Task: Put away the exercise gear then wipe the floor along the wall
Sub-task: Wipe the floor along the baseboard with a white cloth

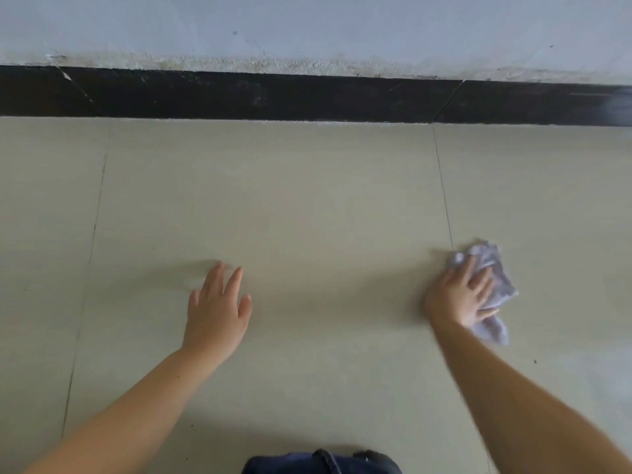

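Note:
My right hand (pixel 460 295) presses a crumpled pale lilac cloth (pixel 496 285) flat onto the beige tiled floor (pixel 290 206), right of centre. The cloth sticks out past my fingers and below my palm. My left hand (pixel 217 311) lies open on the floor to the left, fingers spread, holding nothing. Both hands rest well short of the wall. No exercise gear is in view.
A black skirting strip (pixel 273 97) runs along the foot of a pale blue-white wall (pixel 307 25) with flaking, stained paint at its base. Dark tile joints (pixel 443 186) cross the floor. A bit of dark blue denim (pixel 321 463) shows at the bottom edge.

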A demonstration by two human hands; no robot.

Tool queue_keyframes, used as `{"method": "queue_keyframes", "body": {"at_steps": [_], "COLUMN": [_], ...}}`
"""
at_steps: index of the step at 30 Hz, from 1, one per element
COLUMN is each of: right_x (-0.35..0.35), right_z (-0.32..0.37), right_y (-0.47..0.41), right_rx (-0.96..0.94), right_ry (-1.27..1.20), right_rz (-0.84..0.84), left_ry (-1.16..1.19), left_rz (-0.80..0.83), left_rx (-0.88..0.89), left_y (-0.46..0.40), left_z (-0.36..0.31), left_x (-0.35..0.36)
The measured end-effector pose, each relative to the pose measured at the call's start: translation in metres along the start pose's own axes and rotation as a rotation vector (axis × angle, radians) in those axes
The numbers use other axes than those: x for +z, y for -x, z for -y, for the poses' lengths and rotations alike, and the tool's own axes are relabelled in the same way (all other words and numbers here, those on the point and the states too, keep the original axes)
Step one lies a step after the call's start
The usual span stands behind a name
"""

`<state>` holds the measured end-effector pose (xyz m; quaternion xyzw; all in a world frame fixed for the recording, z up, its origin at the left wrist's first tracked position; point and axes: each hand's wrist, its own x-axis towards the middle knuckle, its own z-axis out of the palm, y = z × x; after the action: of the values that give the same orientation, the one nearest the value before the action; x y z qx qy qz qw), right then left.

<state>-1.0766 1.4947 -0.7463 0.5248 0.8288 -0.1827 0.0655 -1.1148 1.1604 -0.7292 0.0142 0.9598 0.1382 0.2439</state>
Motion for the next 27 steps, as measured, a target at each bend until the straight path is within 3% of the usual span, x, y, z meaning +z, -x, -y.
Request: {"method": "queue_keyframes", "body": {"at_steps": [1, 5, 6, 8, 10, 12, 15, 19, 21, 23, 27], "right_x": [0.018, 0.076, 0.081, 0.086, 0.086, 0.080, 0.033, -0.047, -0.054, -0.032, 0.045], "right_z": [0.008, 0.032, 0.035, 0.035, 0.026, 0.006, -0.034, -0.075, -0.063, -0.032, 0.041], "right_y": [0.025, 0.165, 0.189, 0.201, 0.175, 0.125, 0.027, -0.073, -0.082, -0.061, 0.039], "right_rx": [-0.082, -0.855, -1.072, -1.476, -1.687, -1.539, -1.090, -0.175, 0.108, 0.064, -0.614], "right_ry": [0.026, 0.175, 0.277, 0.393, 0.378, 0.377, 0.329, 0.072, 0.024, 0.061, 0.123], "right_rz": [0.019, 0.126, 0.246, 0.577, 0.531, 0.374, 0.219, 0.078, 0.075, 0.054, 0.108], "left_ry": [-0.004, -0.024, -0.019, 0.016, 0.068, 0.103, 0.061, -0.049, -0.115, -0.172, -0.235], "left_rz": [-0.001, 0.015, 0.014, 0.020, 0.050, 0.071, 0.078, 0.071, 0.065, 0.051, 0.068], "left_rx": [0.002, 0.007, 0.010, -0.006, -0.028, -0.035, -0.014, 0.001, 0.000, -0.011, -0.010], "left_y": [0.001, 0.004, 0.004, 0.002, -0.002, -0.006, -0.005, -0.001, 0.000, 0.003, 0.004], "left_z": [-0.003, -0.016, -0.018, -0.021, -0.023, -0.023, -0.021, -0.021, -0.024, -0.028, -0.030], "left_x": [0.000, -0.003, -0.004, -0.005, -0.005, -0.004, 0.000, 0.005, 0.008, 0.012, 0.018]}}
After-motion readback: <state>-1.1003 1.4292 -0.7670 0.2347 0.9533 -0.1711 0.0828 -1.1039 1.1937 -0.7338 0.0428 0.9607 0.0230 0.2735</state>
